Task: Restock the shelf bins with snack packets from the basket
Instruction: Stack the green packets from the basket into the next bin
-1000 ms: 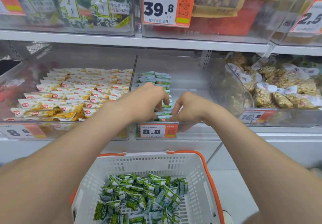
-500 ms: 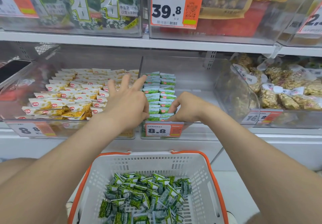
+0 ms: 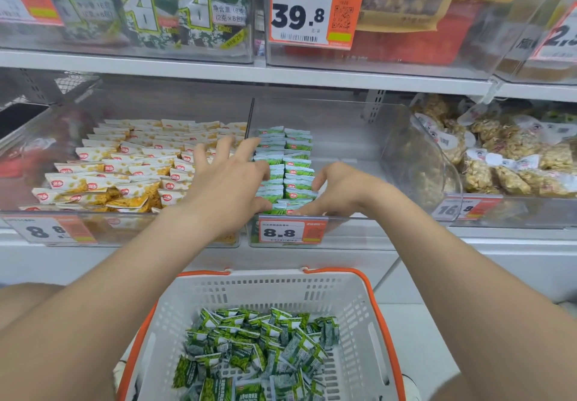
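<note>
Two neat rows of green snack packets [image 3: 296, 163] stand in the middle clear shelf bin [image 3: 349, 138]. My left hand [image 3: 228, 182] lies against the left side of the rows with its fingers spread straight and its thumb at the front packets. My right hand [image 3: 340, 191] is at the rows' right side. Its fingers curl onto the front packets and its thumb runs along the bin's front edge. Below, the white basket with an orange rim [image 3: 373, 300] holds a loose heap of the same green packets [image 3: 259, 350].
The left-hand bin is full of yellow-and-white packets [image 3: 125, 166]. To the right, another bin holds bagged brown clusters [image 3: 515, 157]. An 8.8 price tag [image 3: 288, 232] fronts the middle bin, whose right half is bare. The upper shelf [image 3: 218, 72] hangs close above.
My left hand has uncurled from the front packets and now has its fingers spread flat beside the rows. My right hand stays curled at the front right of the rows.
</note>
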`<action>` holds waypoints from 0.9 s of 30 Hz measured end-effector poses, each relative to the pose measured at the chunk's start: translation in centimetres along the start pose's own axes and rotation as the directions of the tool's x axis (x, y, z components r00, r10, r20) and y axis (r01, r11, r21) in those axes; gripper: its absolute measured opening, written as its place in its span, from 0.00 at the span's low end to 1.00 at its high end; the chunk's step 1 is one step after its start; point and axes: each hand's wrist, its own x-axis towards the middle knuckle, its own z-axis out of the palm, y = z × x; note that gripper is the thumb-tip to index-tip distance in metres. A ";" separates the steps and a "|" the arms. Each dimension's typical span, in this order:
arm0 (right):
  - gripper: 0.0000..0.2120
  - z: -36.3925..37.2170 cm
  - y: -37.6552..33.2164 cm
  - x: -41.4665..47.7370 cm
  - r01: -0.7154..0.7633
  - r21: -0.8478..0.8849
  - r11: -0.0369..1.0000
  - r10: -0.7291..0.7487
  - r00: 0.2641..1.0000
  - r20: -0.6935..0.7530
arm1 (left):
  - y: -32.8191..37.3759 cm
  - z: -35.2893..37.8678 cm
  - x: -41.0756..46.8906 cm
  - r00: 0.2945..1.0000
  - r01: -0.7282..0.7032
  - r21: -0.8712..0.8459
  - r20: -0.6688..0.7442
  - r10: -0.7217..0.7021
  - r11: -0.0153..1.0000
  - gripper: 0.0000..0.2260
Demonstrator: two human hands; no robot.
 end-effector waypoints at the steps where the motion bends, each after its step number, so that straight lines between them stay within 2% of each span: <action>1: 0.29 -0.2 0.2 -0.1 -0.026 0.059 0.998 0.025 0.999 0.024 | 0.0 0.0 0.0 1.000 0.001 -0.009 -0.018 -0.002 1.000 0.21; 2: 0.32 -0.3 0.2 -0.2 -0.036 0.077 0.996 0.033 0.999 0.038 | 0.1 -0.2 0.1 1.000 0.007 -0.010 -0.025 -0.007 1.000 0.23; 5: 0.42 0.6 -0.1 0.6 -0.015 -0.084 0.996 0.020 0.998 0.055 | 0.5 -0.8 0.7 0.997 0.062 0.029 0.039 -0.063 0.998 0.23; 7: 0.53 1.1 -0.3 1.3 -0.029 -0.098 0.995 0.038 0.996 0.086 | 0.9 -1.1 1.2 0.986 0.121 0.045 0.108 -0.125 0.992 0.20; 9: 0.57 1.2 -0.6 1.7 -0.014 -0.094 0.995 0.025 0.994 0.111 | 1.2 -1.2 1.7 0.975 0.161 0.024 0.153 -0.163 0.987 0.20; 12: 0.51 1.4 -1.0 2.2 0.039 -0.071 0.997 -0.031 0.995 0.099 | 1.3 -0.8 2.2 0.973 0.179 -0.056 0.157 -0.168 0.982 0.21; 17: 0.40 1.7 -0.7 3.6 0.079 -0.024 0.997 -0.078 0.997 0.008 | 1.2 -0.4 2.3 0.982 0.149 -0.113 0.135 -0.134 0.982 0.14; 20: 0.41 1.8 -0.4 3.5 0.133 -0.121 0.984 -0.133 0.991 0.012 | 1.3 -0.5 2.2 0.981 0.149 -0.080 0.133 -0.138 0.985 0.13; 24: 0.40 1.1 -0.1 2.4 0.134 -0.140 0.981 -0.125 0.990 0.071 | 1.4 -0.8 2.2 0.973 0.182 -0.019 0.148 -0.177 0.983 0.11; 25: 0.39 0.7 0.1 2.2 0.114 -0.101 0.988 -0.106 0.991 0.077 | 1.5 -0.9 2.2 0.970 0.193 -0.013 0.153 -0.189 0.981 0.11; 27: 0.37 -0.4 0.4 1.5 0.057 0.087 0.995 -0.066 0.992 0.104 | 1.7 -0.9 2.3 0.966 0.210 -0.007 0.158 -0.206 0.978 0.10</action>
